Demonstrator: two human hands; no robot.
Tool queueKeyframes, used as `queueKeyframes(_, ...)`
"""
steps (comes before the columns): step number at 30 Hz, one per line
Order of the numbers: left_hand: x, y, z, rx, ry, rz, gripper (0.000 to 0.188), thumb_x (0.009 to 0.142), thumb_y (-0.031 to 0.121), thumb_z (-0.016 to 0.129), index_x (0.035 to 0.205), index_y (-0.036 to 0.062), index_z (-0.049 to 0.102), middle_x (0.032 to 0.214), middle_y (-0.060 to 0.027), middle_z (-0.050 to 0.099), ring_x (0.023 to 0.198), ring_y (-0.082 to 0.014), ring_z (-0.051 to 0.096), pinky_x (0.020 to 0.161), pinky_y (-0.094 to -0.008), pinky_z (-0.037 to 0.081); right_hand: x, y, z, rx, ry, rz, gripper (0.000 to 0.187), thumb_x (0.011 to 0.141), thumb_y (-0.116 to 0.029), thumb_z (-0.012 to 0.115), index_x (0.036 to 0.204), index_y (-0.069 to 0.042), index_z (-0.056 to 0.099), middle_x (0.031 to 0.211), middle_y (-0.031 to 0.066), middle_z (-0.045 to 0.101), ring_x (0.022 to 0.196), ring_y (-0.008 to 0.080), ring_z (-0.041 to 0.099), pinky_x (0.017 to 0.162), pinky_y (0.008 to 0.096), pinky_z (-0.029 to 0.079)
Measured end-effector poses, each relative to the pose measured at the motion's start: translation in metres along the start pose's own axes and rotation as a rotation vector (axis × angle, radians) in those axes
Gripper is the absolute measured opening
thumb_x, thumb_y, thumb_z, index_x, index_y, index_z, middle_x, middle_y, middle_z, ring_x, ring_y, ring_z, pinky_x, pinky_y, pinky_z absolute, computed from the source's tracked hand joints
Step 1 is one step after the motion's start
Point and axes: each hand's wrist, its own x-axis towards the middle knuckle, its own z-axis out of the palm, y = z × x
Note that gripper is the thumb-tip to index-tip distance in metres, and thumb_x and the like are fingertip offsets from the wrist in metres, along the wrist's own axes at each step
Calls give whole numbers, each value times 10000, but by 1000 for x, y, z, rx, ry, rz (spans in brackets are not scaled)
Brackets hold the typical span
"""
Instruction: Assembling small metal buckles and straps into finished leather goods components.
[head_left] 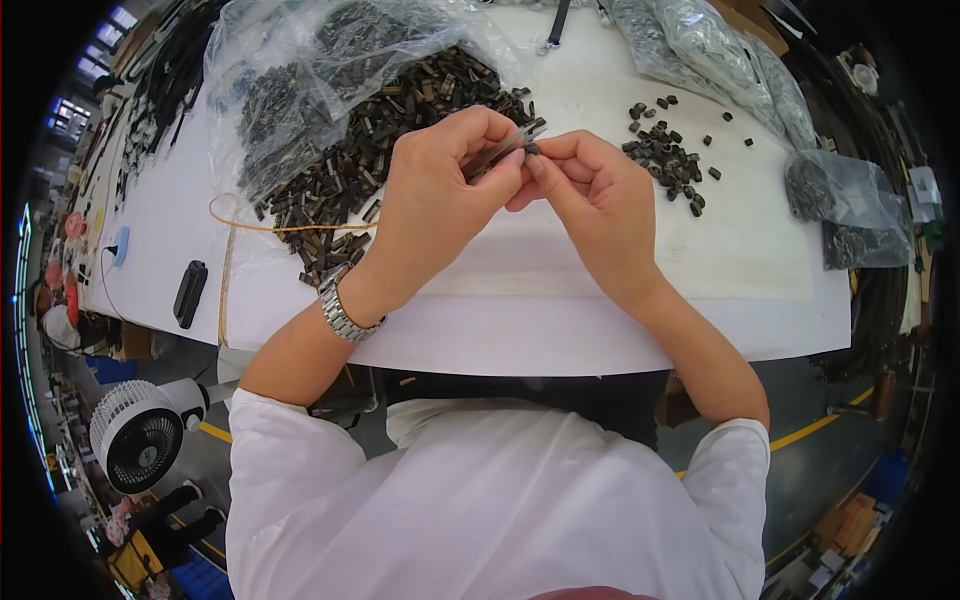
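Note:
My left hand (435, 190), with a metal-band watch (345, 308) at its wrist, is closed round a thin, greyish, partly see-through strip (508, 143). Thumb and forefinger of my right hand (605, 205) pinch a small dark piece (532, 149) against the strip's end, and the fingertips of both hands meet there. How the piece sits on the strip is hidden by the fingers. To the left of and behind my left hand spreads a big heap of small dark brown clip-like pieces (330, 190). Beyond my right hand lies a smaller pile of short dark ring-like pieces (670, 155).
A clear plastic bag (270, 120) covers part of the heap. More filled bags (850, 205) lie along the right edge. A black oblong case (190, 294), a yellow cord (290, 228) and a dark strap (558, 25) rest on the white table (540, 335). A fan (145, 440) stands lower left.

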Motion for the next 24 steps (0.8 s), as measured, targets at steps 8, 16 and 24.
queueKeyframes(8, 2, 1, -9, 88, -95, -11, 119, 965, 21, 681, 1066, -42, 686, 910, -32, 746, 847, -26, 670, 744, -182, 541, 1, 1, -2, 167, -35, 75, 112, 1016, -34, 653, 1064, 67, 659, 891, 113, 787, 799, 152, 777, 685, 218, 565)
queueKeyframes(16, -1, 6, -6, 95, -72, 30, 102, 950, 22, 698, 1041, -24, 700, 861, 6, 723, 737, 7, 582, 636, -165, 464, -2, -3, -1, 82, -20, 37, 120, 1007, -28, 650, 1061, 76, 673, 898, 111, 791, 822, 147, 779, 737, 235, 576)
queueKeyframes(24, -2, 8, -2, 173, -14, 95, 102, 878, 49, 723, 936, -20, 676, 749, -82, 699, 626, -94, 641, 580, -251, 504, -2, -12, -4, 74, -62, 58, 127, 1012, -17, 630, 1074, 80, 683, 884, 99, 786, 836, 142, 775, 768, 230, 573)
